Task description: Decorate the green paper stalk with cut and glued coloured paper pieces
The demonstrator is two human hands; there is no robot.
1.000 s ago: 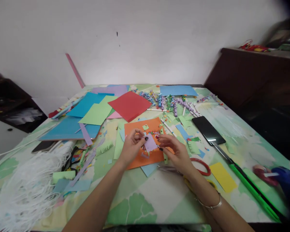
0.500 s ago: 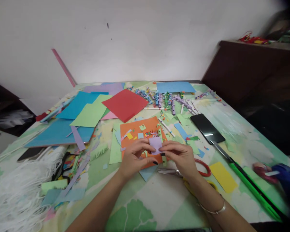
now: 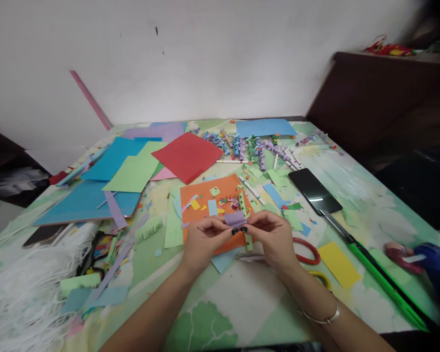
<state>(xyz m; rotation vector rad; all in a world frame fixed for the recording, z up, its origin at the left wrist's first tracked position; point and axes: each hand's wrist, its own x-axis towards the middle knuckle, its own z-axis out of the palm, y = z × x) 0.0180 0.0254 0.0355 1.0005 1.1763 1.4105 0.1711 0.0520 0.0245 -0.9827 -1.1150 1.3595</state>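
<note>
A small piece of purple paper is pinched between both hands, its near edge bent over under the thumbs. My left hand grips its left end between thumb and fingers. On the right end, my right hand does the same, thumb tips almost meeting. Just beyond lies an orange sheet strewn with coloured paper scraps and a green dotted paper strip. Beneath my right hand and wrist are scissors with a red handle, partly hidden.
A black phone and a green box cutter lie to the right, near a yellow paper. Tangled white string is at left. Red paper, other coloured sheets and several rolled paper pieces fill the back.
The purple paper stood flat and upright before; now its lower part is folded or curled over. Both thumbs have come up and together on its near edge.
</note>
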